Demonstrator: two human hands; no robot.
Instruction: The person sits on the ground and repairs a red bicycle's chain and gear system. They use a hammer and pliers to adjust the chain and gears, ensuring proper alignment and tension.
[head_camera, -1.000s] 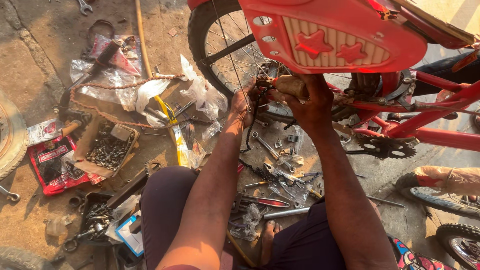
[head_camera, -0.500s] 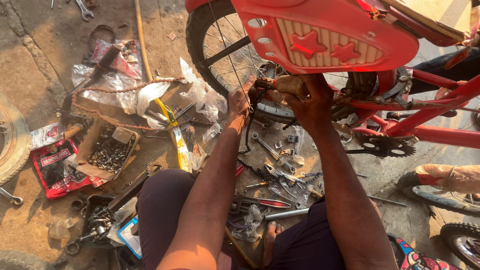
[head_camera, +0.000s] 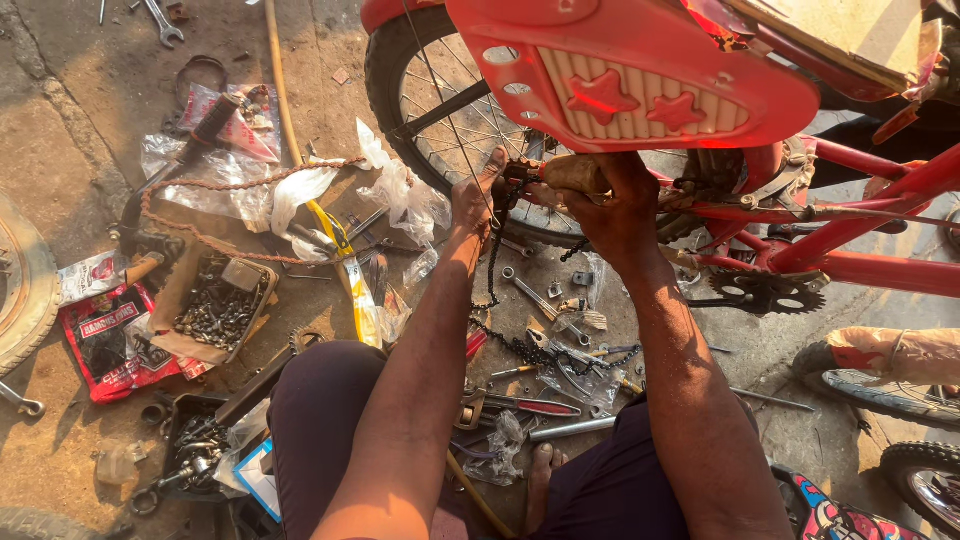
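Red flat packet (head_camera: 112, 340) lies at the floor's left edge; right hand (head_camera: 612, 205) grips a wooden handle (head_camera: 572, 175), left hand (head_camera: 476, 198) pinches the bicycle chain (head_camera: 496, 255).

The bicycle wheel (head_camera: 455, 100) stands on the floor (head_camera: 70, 130), under the front end of the bicycle seat (head_camera: 640, 85). At the wheel's hub both hands meet: the left hand (head_camera: 475, 200) on its left side, the right hand (head_camera: 610, 205) on its right, with the chain (head_camera: 495, 270) hanging down from between them. Left of the wheel lies a box of small parts (head_camera: 215, 310); below the wheel, tools (head_camera: 545, 300) lie scattered. Right of the wheel sits the chainring (head_camera: 765, 293).
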